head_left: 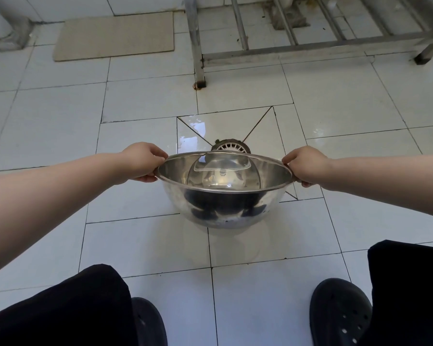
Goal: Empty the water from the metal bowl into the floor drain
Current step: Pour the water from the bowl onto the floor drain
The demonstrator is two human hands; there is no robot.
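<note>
1. The metal bowl (224, 196) is shiny silver, its underside mirroring dark patches.
2. The water (221, 166) in it is clear, catching pale glints.
3. The floor drain (231, 146) has a white slotted grate inside a dark, grimy ring.
4. The floor tiles (148, 96) are off-white with thin dark grout lines.
5. The mat (114, 36) is plain beige.
6. The rack frame (198, 46) is dull grey metal, rust-orange at its foot.
7. The trousers (60, 308) and perforated clogs (340, 313) are black.

Near half of the floor drain (231, 146) behind the metal bowl's (225, 208) far rim.
</note>
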